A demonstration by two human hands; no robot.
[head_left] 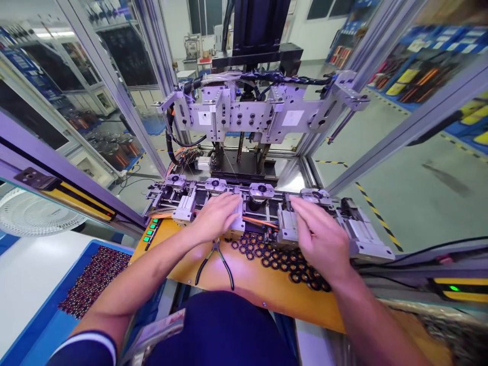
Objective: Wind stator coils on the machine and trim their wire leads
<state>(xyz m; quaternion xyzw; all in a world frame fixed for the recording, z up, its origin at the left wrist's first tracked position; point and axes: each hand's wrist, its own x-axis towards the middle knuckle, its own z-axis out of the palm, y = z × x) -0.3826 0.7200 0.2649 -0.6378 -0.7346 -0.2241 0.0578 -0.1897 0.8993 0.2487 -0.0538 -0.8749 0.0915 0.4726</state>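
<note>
My left hand [216, 216] reaches over a metal slide block [238, 223] on the machine's front row, its fingers stretched forward and thumb apart. My right hand [322, 239] is at another metal block [287, 231] to the right, fingers extended forward; its fingertips partly cover the block. I see nothing held in either hand. Between and beyond the hands, a clamp station [262, 189] carries a dark round part; similar stations [215, 185] stand along the row. Black rings [282, 260] lie loose on the orange board between my hands. Wire-cutting pliers [216, 254] rest with handles spread below my left hand.
A plate head [247, 114] with cables hangs above the row. Green buttons [151, 231] sit at the board's left. A blue tray [41, 330] with many small parts stands at left, below a white fan [36, 211]. Frame posts [412, 122] flank both sides.
</note>
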